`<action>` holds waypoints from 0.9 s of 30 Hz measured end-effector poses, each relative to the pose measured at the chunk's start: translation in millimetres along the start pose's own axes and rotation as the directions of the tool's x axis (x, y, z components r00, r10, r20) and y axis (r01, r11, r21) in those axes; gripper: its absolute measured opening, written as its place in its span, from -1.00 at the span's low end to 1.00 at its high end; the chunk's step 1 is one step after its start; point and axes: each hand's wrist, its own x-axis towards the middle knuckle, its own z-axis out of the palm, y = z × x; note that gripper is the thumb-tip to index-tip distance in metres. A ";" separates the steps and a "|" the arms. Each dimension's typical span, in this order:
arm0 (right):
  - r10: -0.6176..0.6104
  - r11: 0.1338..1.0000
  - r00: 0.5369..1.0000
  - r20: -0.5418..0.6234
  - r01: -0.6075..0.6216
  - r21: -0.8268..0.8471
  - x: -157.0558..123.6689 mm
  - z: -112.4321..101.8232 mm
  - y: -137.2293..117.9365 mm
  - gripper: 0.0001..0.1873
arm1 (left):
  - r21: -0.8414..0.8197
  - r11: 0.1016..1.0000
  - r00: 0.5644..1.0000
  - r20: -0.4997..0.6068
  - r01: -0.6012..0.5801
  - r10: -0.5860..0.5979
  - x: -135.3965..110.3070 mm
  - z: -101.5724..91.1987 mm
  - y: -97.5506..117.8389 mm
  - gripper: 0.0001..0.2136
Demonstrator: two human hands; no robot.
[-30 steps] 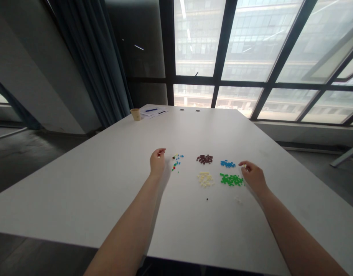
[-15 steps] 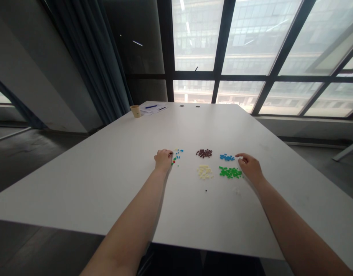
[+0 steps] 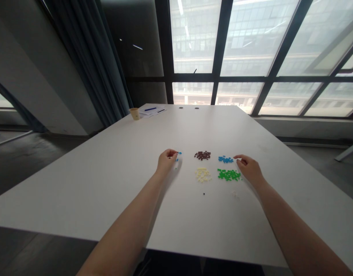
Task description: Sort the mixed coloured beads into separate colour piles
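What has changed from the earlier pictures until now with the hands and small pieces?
The left hand moved right to the scattered pieces, fingertips now by the blue ones; I cannot tell if it holds any. The red and green bits there are hidden or gone. The right hand drew slightly left, toward the blue pile. The brown pile, cream pile and green pile stayed.

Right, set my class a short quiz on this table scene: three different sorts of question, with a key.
1. Which pile lies directly behind the cream pile of small pieces: A the brown pile, B the blue one, C the green one?
2. True or false: the left hand is closer than the right hand to the paper cup.
3. Fill in: directly in front of the blue pile lies the ___ pile.

Key: 1 A; 2 true; 3 green pile.
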 end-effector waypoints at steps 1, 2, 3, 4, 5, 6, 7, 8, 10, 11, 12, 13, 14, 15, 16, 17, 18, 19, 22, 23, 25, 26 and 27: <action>-0.007 1.000 1.000 0.002 0.007 -0.001 0.0 -0.2 -0.2 -0.65 | -0.135 0.987 0.994 0.067 0.092 -0.083 -6.9 5.5 6.0 -0.93; -0.014 1.000 1.000 0.005 0.014 -0.001 0.0 -0.3 -0.6 -0.66 | -0.284 0.938 0.976 0.153 0.196 -0.158 -14.7 11.0 11.5 -0.91; -0.019 1.000 1.000 0.006 0.019 0.000 -0.1 -0.4 -1.1 -0.66 | -0.396 0.862 0.937 0.272 0.317 -0.219 -22.8 16.3 16.1 -0.87; -0.024 1.000 1.000 0.009 0.024 0.002 -0.1 -0.6 -1.6 -0.67 | -0.463 0.780 0.889 0.381 0.422 -0.254 -31.0 21.2 19.7 -0.81; -0.031 1.000 0.999 0.014 0.031 0.005 -0.2 -0.8 -2.2 -0.67 | -0.490 0.709 0.834 0.487 0.507 -0.260 -38.8 25.5 22.2 -0.74; -0.038 0.999 0.999 0.020 0.038 0.008 -0.2 -1.1 -2.8 -0.68 | -0.492 0.654 0.778 0.575 0.575 -0.251 -46.0 29.0 23.8 -0.70; -0.045 0.999 0.999 0.026 0.045 0.010 -0.3 -1.4 -3.4 -0.68 | -0.482 0.622 0.736 0.633 0.617 -0.239 -52.2 31.9 24.6 -0.70; -0.051 0.999 0.998 0.031 0.051 0.011 -0.4 -1.7 -4.1 -0.69 | -0.467 0.609 0.706 0.671 0.641 -0.228 -57.3 34.0 24.9 -0.71; -0.064 0.998 0.997 0.035 0.063 0.008 -0.8 -2.3 -5.6 -0.70 | -0.435 0.627 0.677 0.706 0.646 -0.208 -64.3 36.4 25.0 -0.75; -0.069 0.998 0.997 0.036 0.069 0.006 -1.1 -2.6 -6.4 -0.70 | -0.418 0.658 0.678 0.709 0.627 -0.196 -66.5 36.9 25.4 -0.75; -0.073 0.997 0.997 0.038 0.073 0.004 -1.4 -2.9 -7.4 -0.70 | -0.400 0.706 0.690 0.702 0.585 -0.174 -68.2 37.2 26.4 -0.75; -0.077 0.997 0.996 0.041 0.077 0.002 -1.8 -3.1 -8.5 -0.71 | -0.379 0.769 0.713 0.687 0.516 -0.139 -69.5 37.2 27.8 -0.75; -0.081 0.997 0.996 0.044 0.081 0.001 -2.1 -3.4 -9.6 -0.71 | -0.354 0.835 0.741 0.665 0.421 -0.092 -70.7 37.1 29.8 -0.76; -0.084 0.996 0.995 0.046 0.085 -0.001 -2.5 -3.6 -10.9 -0.71 | -0.324 0.893 0.767 0.641 0.311 -0.035 -71.9 36.9 32.2 -0.78; -0.089 0.996 0.995 0.046 0.089 -0.002 -2.8 -3.9 -12.1 -0.71 | -0.290 0.935 0.783 0.621 0.202 0.023 -73.1 36.7 34.6 -0.81; -0.092 0.996 0.995 0.044 0.092 -0.002 -3.1 -4.2 -13.3 -0.71 | -0.257 0.960 0.790 0.609 0.110 0.072 -74.3 36.4 36.8 -0.84; -0.095 0.996 0.995 0.042 0.095 0.001 -3.3 -4.5 -14.5 -0.71 | -0.228 0.973 0.790 0.603 0.044 0.105 -75.4 36.1 38.5 -0.86; -0.095 0.995 0.995 0.041 0.095 0.005 -3.4 -4.8 -15.4 -0.71 | -0.208 0.978 0.789 0.602 0.007 0.123 -76.3 35.8 39.7 -0.88; -0.088 0.996 0.995 0.047 0.088 0.016 -3.6 -5.5 -16.8 -0.71 | -0.184 0.982 0.790 0.595 -0.044 0.147 -76.7 35.0 39.1 -0.92; -0.088 0.996 0.995 0.049 0.088 0.017 -3.6 -5.6 -16.8 -0.71 | -0.181 0.982 0.795 0.586 -0.058 0.155 -76.2 34.7 38.1 -0.94; -0.092 0.996 0.995 0.050 0.091 0.014 -3.7 -5.5 -16.6 -0.71 | -0.176 0.979 0.810 0.557 -0.100 0.183 -74.9 34.0 36.0 -0.95; -0.094 0.996 0.994 0.051 0.093 0.014 -3.8 -5.3 -16.4 -0.70 | -0.174 0.977 0.820 0.537 -0.125 0.201 -74.4 33.6 35.1 -0.95; -0.096 0.995 0.994 0.052 0.095 0.015 -3.9 -5.1 -16.3 -0.70 | -0.169 0.974 0.829 0.515 -0.152 0.219 -74.0 33.1 34.6 -0.93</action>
